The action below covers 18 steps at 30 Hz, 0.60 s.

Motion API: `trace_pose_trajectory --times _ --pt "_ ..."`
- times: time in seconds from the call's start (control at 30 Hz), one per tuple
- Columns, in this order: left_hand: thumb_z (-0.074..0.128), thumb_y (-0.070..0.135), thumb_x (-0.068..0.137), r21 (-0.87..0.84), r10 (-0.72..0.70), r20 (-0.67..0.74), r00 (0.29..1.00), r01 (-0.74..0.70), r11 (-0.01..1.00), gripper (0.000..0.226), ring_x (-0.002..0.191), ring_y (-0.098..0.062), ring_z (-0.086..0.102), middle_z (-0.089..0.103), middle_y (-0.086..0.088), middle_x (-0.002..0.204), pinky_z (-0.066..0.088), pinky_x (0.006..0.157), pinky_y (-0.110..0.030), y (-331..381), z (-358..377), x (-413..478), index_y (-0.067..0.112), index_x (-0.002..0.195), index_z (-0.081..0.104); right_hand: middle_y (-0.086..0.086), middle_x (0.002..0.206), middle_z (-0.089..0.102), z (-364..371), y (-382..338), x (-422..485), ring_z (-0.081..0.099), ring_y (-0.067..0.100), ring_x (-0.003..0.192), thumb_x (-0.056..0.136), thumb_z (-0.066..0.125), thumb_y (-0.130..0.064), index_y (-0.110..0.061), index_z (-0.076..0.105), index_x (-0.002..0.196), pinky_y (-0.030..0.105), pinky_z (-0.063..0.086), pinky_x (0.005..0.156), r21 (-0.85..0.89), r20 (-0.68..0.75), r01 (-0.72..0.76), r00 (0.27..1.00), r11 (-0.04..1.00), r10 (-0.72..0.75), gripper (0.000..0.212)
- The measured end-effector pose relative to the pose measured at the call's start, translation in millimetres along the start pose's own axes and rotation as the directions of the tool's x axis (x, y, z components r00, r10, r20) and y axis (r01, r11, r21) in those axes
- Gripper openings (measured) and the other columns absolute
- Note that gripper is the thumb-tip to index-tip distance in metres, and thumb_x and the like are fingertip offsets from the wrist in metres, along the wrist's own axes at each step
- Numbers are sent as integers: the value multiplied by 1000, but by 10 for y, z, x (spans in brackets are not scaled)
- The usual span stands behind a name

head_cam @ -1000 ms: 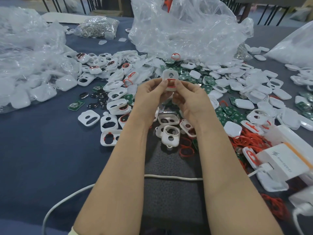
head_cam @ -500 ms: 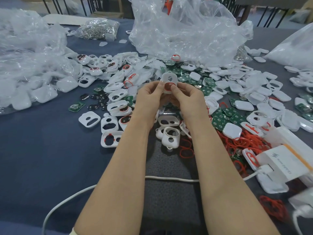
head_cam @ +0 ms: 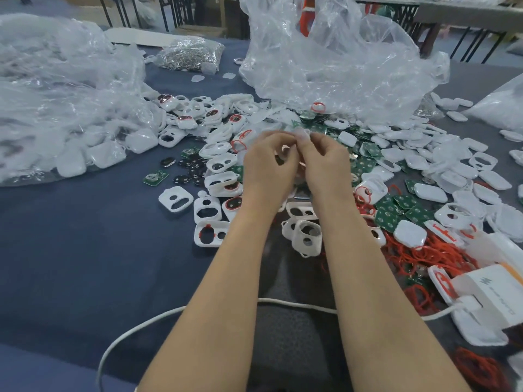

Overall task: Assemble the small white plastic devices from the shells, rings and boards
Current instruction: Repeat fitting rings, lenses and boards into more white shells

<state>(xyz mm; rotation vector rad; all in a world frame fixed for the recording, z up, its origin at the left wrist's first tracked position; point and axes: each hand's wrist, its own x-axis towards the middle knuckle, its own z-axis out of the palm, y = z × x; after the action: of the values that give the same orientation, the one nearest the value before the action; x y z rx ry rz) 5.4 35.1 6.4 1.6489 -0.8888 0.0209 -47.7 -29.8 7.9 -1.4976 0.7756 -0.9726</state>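
White plastic, smeared by motion blur, shows between my fingertips: a shell (head_cam: 300, 134), pinched from either side by my left hand (head_cam: 268, 165) and right hand (head_cam: 328, 165) above the blue table (head_cam: 85, 250). Loose shells (head_cam: 409, 233), red rings (head_cam: 410, 256) and green boards (head_cam: 416, 215) lie beneath and to my right. A white cable (head_cam: 297, 302) runs under my forearms.

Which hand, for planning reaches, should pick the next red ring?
Right, probably: the red ring pile lies nearer the right hand; the left hand would cross over. Both grip the shell.
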Motion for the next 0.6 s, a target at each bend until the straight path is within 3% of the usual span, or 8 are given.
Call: trace_pose_trajectory --times 0.1,0.2,0.3,0.37,0.43,0.5,0.6 --pt "64 18 91 -11 -83 -157 984 83 997 14 92 -12 55 56 -4 112 43 76 -10 -51 -183 38 15 104 59 12 92 71 194 -42 6 67 28 89 95 56 -17 -15 68 90 50 53 87 -56 62 38 997 998 -34 13" --pt "64 23 91 34 -197 -99 975 202 979 13 92 -14 59 60 -1 109 44 76 -10 -191 -449 109 18 102 60 10 95 72 447 -67 3 68 24 91 95 54 -12 -7 70 102 45 53 89 -142 187 88 981 986 -60 19" --pt "59 19 92 -50 -336 -165 927 333 942 10 88 -26 66 69 -8 90 54 84 -42 -354 -717 142 11 89 63 4 97 71 750 -97 -49 66 17 91 93 57 -16 -8 70 107 35 53 90 -189 269 144 959 971 -89 21" --pt "56 15 93 -171 -437 -302 847 403 899 12 88 -32 67 67 -12 86 55 82 -50 -463 -884 165 6 86 60 3 98 70 947 -93 -115 64 16 91 94 56 -17 -9 69 109 29 50 88 -258 286 234 945 938 -157 22" --pt "50 10 95 -432 -552 -378 743 386 815 8 79 -29 71 63 -14 85 58 74 -46 -528 -1029 185 5 88 52 5 105 70 1136 -73 -175 63 18 98 94 54 -15 -10 68 112 28 47 90 -400 358 357 909 844 -214 23" --pt "46 7 97 -648 -638 -394 661 293 703 5 62 -15 71 60 -10 81 55 56 -30 -546 -1129 205 4 93 48 5 109 69 1334 -40 -192 62 22 101 93 52 -12 -15 69 112 31 48 90 -560 523 454 843 693 -129 26" --pt "48 9 98 -696 -644 -406 649 237 678 14 58 -7 69 62 -10 85 50 49 -18 -529 -1175 215 1 109 52 6 116 63 1535 0 -217 58 28 108 91 50 -12 -19 64 117 34 46 87 -744 611 550 790 379 56 31"
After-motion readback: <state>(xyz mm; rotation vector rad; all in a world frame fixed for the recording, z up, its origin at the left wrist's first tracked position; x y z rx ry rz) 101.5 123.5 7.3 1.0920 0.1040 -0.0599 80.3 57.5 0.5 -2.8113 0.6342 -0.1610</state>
